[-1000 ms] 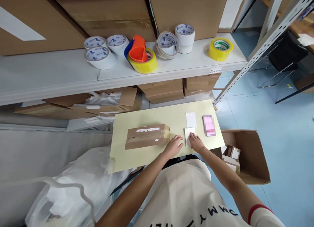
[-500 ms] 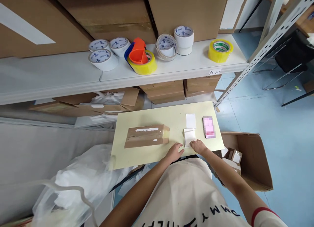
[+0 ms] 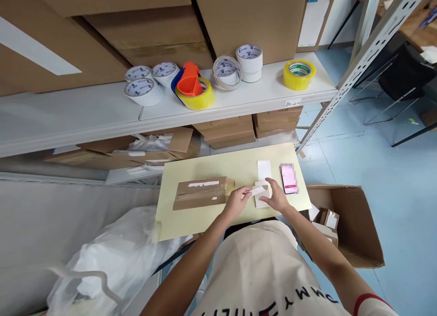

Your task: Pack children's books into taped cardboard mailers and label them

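My left hand [image 3: 238, 201] pinches the left end of a small white paper slip [image 3: 257, 190], raised slightly over a stack of white paper [image 3: 262, 202] on the cream board [image 3: 191, 222]. Just right of the slip, my right hand [image 3: 277, 197] is open, thumb and fingers spread around the stack's right side. Beyond the stack lies another white card [image 3: 264, 169]. A taped brown cardboard box [image 3: 201, 194] rests on the board to the left of my hands. On the right is a phone [image 3: 288, 178] with a pink screen, partly blurred.
The shelf [image 3: 112, 111] behind holds white tape rolls [image 3: 143, 94], a tape dispenser [image 3: 191, 86] with yellow tape and a yellow tape roll [image 3: 299, 74]. An open carton [image 3: 358, 225] with small boxes stands at the right. White plastic bags [image 3: 112, 252] fill the lower left.
My left hand has moved up to the stack and now holds a slip lifted from it. My right hand has opened, coming off the stack's near edge. The view has shifted slightly.
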A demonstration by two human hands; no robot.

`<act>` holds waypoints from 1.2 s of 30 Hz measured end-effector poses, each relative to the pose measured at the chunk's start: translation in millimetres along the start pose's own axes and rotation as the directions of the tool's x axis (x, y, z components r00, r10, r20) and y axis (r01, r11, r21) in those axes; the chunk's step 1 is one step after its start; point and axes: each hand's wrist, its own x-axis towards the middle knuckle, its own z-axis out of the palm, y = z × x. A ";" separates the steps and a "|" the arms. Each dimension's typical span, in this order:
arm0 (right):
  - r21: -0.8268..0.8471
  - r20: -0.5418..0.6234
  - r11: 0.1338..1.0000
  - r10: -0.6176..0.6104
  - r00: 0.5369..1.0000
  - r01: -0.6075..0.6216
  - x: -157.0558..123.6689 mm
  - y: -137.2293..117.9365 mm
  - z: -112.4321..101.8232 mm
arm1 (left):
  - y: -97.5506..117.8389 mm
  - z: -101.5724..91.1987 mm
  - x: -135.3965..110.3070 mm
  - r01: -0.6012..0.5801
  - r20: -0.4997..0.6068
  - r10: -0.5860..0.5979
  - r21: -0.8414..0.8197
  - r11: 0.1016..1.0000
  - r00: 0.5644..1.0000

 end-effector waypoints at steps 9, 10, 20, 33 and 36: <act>0.309 0.196 0.935 0.118 0.974 -0.176 16.1 -10.4 20.9 | 13.6 -46.3 17.6 0.022 -0.379 -0.008 0.033 0.999 0.925; 0.296 0.190 0.942 0.103 0.976 -0.157 16.1 -13.1 22.1 | 21.5 -47.0 13.9 -0.040 -0.382 0.104 0.171 0.985 0.918; 0.278 0.138 0.954 0.073 0.988 -0.109 11.4 -21.4 24.4 | 63.4 -31.8 11.2 -0.350 0.304 0.198 0.604 0.716 0.932; 0.401 0.092 0.908 0.094 0.991 -0.123 6.4 -17.9 24.6 | 51.6 -36.9 40.3 -0.097 0.220 -0.032 0.548 0.831 0.975; 0.327 0.103 0.926 0.162 0.981 -0.187 4.6 -16.7 24.3 | 50.3 -39.8 43.3 -0.080 0.197 -0.034 0.541 0.837 0.980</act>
